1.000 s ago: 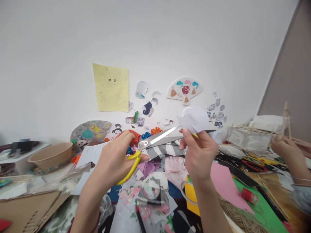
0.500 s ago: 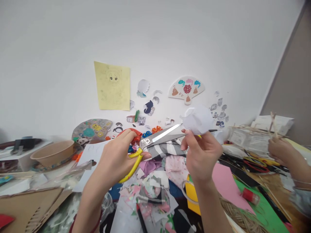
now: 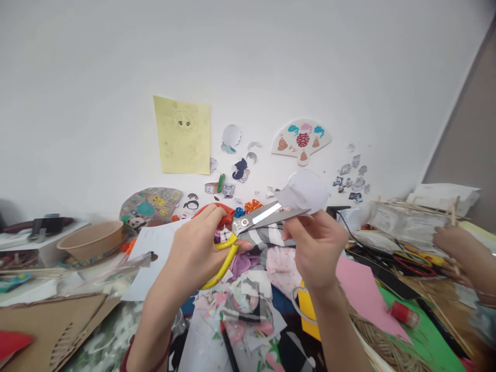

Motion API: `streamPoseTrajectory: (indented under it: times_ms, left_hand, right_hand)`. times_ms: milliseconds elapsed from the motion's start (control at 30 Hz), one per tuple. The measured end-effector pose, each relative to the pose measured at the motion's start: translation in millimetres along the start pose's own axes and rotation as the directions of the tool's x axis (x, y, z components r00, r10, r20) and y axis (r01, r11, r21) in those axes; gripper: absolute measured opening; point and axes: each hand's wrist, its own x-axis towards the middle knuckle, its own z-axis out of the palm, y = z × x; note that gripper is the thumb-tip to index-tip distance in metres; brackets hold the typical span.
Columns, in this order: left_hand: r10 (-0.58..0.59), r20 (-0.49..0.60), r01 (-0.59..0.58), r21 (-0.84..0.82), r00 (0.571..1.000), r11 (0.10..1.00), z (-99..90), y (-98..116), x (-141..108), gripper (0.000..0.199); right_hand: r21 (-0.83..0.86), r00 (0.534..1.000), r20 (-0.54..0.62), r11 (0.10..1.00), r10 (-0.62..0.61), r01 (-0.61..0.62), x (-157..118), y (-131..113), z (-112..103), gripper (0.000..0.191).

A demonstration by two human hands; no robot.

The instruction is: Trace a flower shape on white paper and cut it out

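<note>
In my left hand [image 3: 201, 248] are yellow-handled scissors [image 3: 226, 262], their blades pointing right and slightly parted. My right hand [image 3: 320, 245] pinches the lower edge of a round piece of white paper [image 3: 308, 191]. The blades reach the paper's lower left, where a loose flap of it curls over the upper blade. The lower blade's tip lies just above my right fingers. Below my hands, a heap of paper scraps [image 3: 248, 305] and a black pencil [image 3: 229, 346] rest on white sheets.
Behind stands a wall with a yellow drawing [image 3: 183, 135] and a fan-shaped cutout [image 3: 302, 140]. A tan bowl [image 3: 91, 242] and cardboard [image 3: 77, 320] are at the left. Another person's hand [image 3: 459, 245] holds thin sticks at the right, beyond pink paper [image 3: 368, 294] and twine [image 3: 382, 343].
The scissor blades have closed partway and moved against the white paper, which has turned slightly. The view has shifted a little, and the other person's hand has lowered slightly.
</note>
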Motion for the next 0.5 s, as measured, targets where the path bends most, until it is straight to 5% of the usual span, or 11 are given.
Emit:
streamPoseTrajectory:
  times_ms: [500]
  left_hand:
    - [0.014, -0.021, -0.014, -0.007, 1.0, 1.0, 1.8, 1.5, 1.0, 0.038]
  right_hand:
    - [-0.047, 0.989, 0.132, 0.997, 0.06, -0.054, 0.5, -3.0, -3.1, 0.007]
